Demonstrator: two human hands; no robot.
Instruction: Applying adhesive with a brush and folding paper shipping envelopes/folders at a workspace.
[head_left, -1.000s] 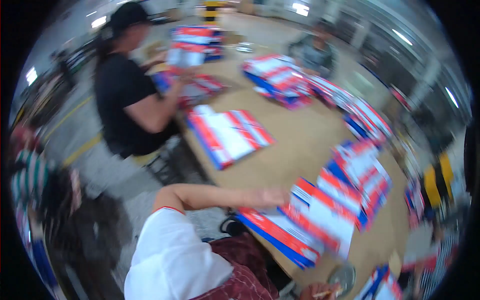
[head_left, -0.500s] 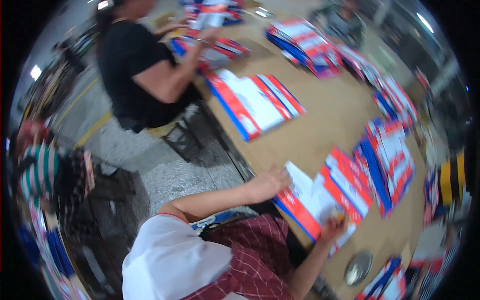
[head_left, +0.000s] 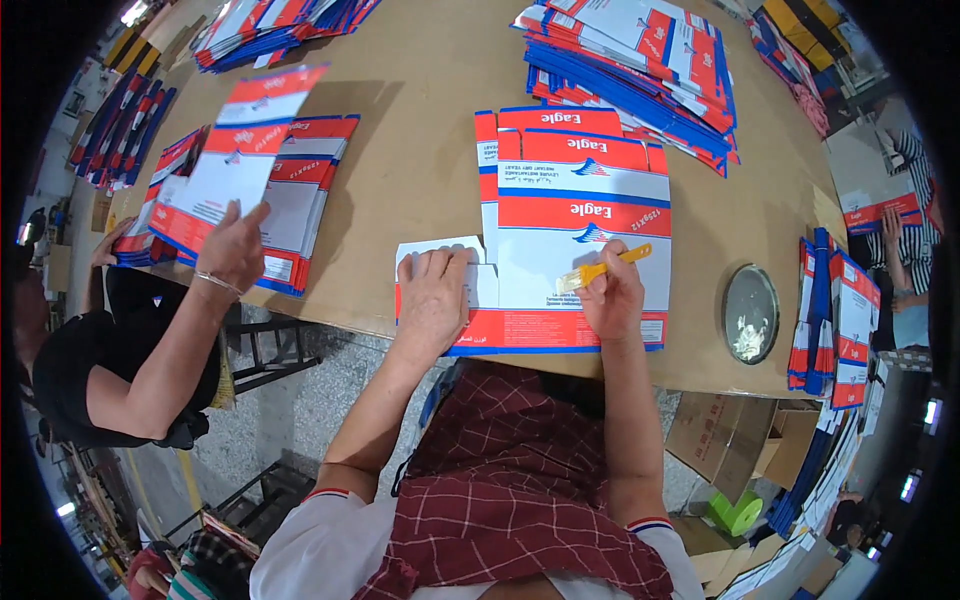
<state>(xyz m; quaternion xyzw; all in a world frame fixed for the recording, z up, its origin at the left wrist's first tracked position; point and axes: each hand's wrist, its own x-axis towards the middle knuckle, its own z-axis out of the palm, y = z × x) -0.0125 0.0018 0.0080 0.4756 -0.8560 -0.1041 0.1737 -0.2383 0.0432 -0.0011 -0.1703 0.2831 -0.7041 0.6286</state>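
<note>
Red, white and blue flattened carton blank (head_left: 580,240) lies on brown table (head_left: 420,160), just ahead of us at near edge. Our left hand (head_left: 432,295) spread flat, palm down, pressing white flap (head_left: 440,252) at blank's left side. Our right hand (head_left: 612,295) closed around yellow-handled brush (head_left: 600,270), bristles touching blank's white panel. Round metal dish (head_left: 750,312) sits to right, apart from blank. Co-worker's hand (head_left: 232,245) at left lifts another blank (head_left: 240,160) above stack (head_left: 300,200).
</note>
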